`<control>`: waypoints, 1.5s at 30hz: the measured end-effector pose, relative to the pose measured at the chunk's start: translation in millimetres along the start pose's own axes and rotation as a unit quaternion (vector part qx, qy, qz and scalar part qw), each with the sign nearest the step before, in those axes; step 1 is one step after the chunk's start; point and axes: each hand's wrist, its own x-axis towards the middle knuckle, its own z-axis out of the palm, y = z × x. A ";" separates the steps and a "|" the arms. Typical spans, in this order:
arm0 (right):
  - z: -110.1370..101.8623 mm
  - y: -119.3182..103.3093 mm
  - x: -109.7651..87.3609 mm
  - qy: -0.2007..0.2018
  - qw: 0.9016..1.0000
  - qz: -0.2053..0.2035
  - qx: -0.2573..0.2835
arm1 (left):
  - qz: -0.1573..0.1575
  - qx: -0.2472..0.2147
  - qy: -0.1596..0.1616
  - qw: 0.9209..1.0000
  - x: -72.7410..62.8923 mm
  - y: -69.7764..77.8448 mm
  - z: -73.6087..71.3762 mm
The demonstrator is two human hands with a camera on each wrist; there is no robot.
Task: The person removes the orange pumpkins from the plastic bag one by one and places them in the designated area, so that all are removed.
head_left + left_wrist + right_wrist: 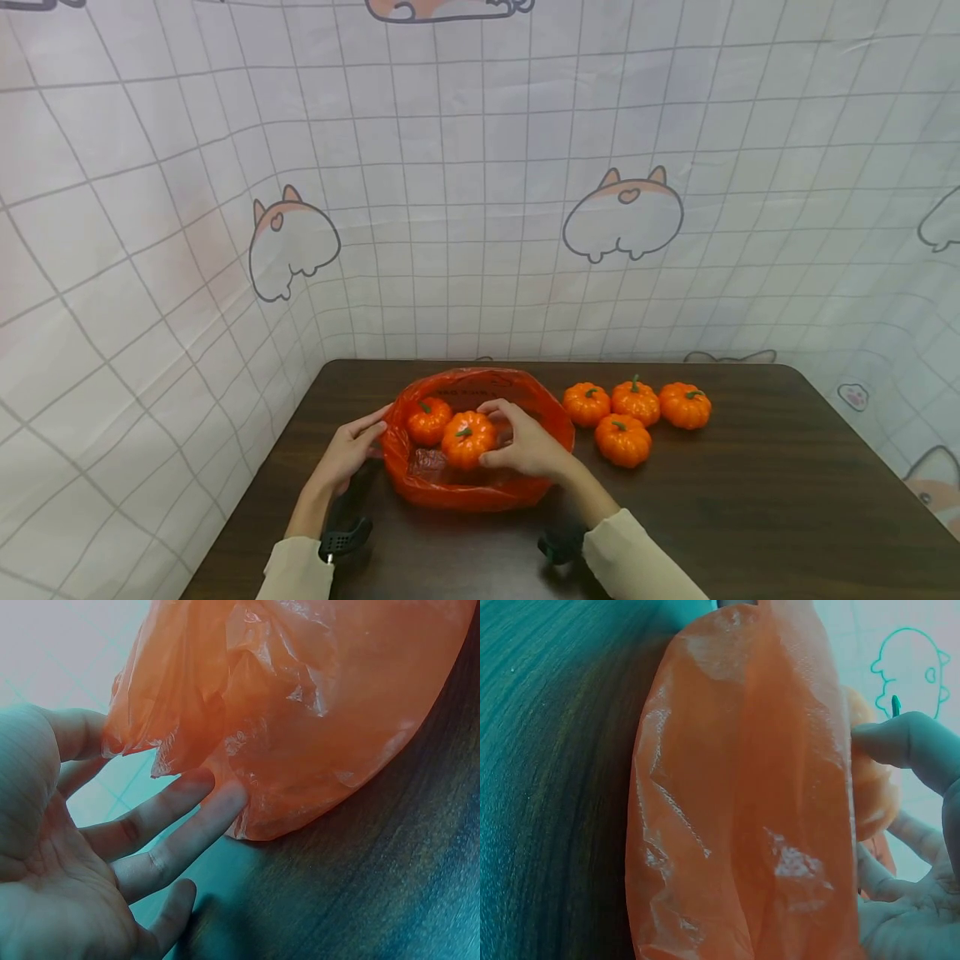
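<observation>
An orange-red plastic bag [480, 497] stands with its mouth spread wide on the dark table. My left hand [348, 454] is at its left side, thumb and forefinger pinching the rim while the other fingers spread along the outside, as the left wrist view shows. Inside the mouth, my right hand [528, 446] holds a small orange pumpkin [468, 440] with a green stem between thumb and fingers. From the right wrist, that pumpkin [874, 791] shows above the bag's near edge, partly hidden by it. Another small pumpkin [429, 421] lies in the bag, on the left.
To the right of the bag, several more small pumpkins [624, 440] sit grouped on the dark wooden table [750, 508]. A white gridded cloth [480, 208] with cartoon drawings hangs behind and to the left of the table.
</observation>
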 end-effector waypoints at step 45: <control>-41.6 1.2 -59.0 0.067 0.997 0.031 0.011 | 0.007 0.008 -0.002 1.000 -2.9 0.8 -2.4</control>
